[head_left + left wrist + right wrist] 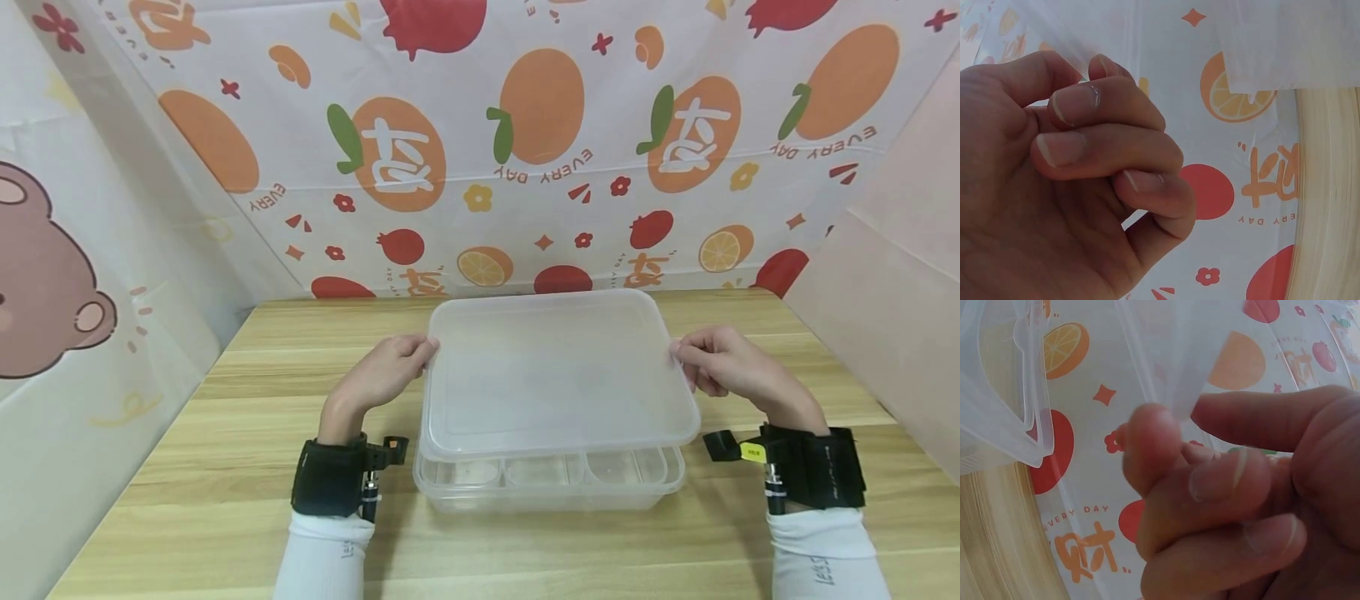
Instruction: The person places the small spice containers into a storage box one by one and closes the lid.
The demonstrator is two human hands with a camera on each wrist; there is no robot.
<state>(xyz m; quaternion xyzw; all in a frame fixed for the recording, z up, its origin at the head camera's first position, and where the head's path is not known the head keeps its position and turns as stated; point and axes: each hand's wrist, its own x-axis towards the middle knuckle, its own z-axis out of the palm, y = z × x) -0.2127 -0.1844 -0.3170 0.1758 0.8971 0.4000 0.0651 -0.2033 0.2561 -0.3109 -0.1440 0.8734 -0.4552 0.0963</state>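
Observation:
A translucent plastic lid [555,375] hangs over a clear storage box [551,502], covering most of it. Only the box's front strip shows, with several small compartments [540,472] inside. My left hand [386,367] pinches the lid's left edge between thumb and fingers; in the left wrist view its other fingers [1116,150] are curled. On the opposite side my right hand [723,362] pinches the lid's right edge, and the right wrist view has the lid's edge [1172,369] between thumb and index finger. In that view the box [997,406] stands lower, apart from the lid.
The box stands on a wood-grain table [240,483]. Behind it hangs a fruit-print cloth [465,225], and another cloth with a bear print [45,275] is at the left. Both wrists wear black camera straps [326,479].

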